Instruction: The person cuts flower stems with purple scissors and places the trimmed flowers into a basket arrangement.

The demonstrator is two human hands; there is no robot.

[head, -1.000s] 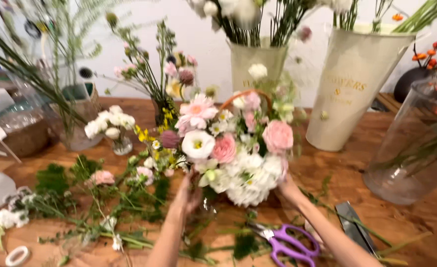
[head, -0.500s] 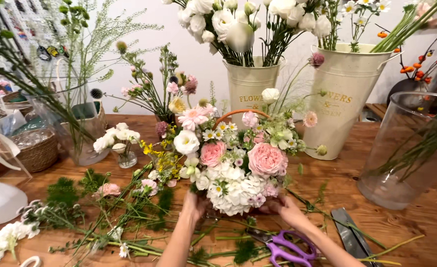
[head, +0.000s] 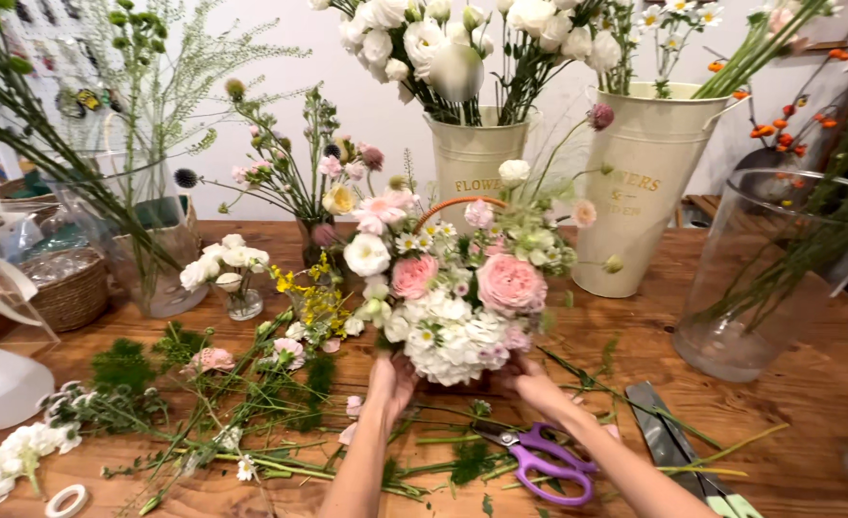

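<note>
A: Where is the flower arrangement (head: 453, 297) held?

B: Low down, cupped between the left hand (head: 391, 376) and right hand (head: 529, 380), both closed on its base, on the wooden table (head: 808, 403).

A: How should it be handled?

B: Pressure is best kept below the blooms; the purple scissors (head: 539, 459) just beneath the right wrist should be avoided.
</note>
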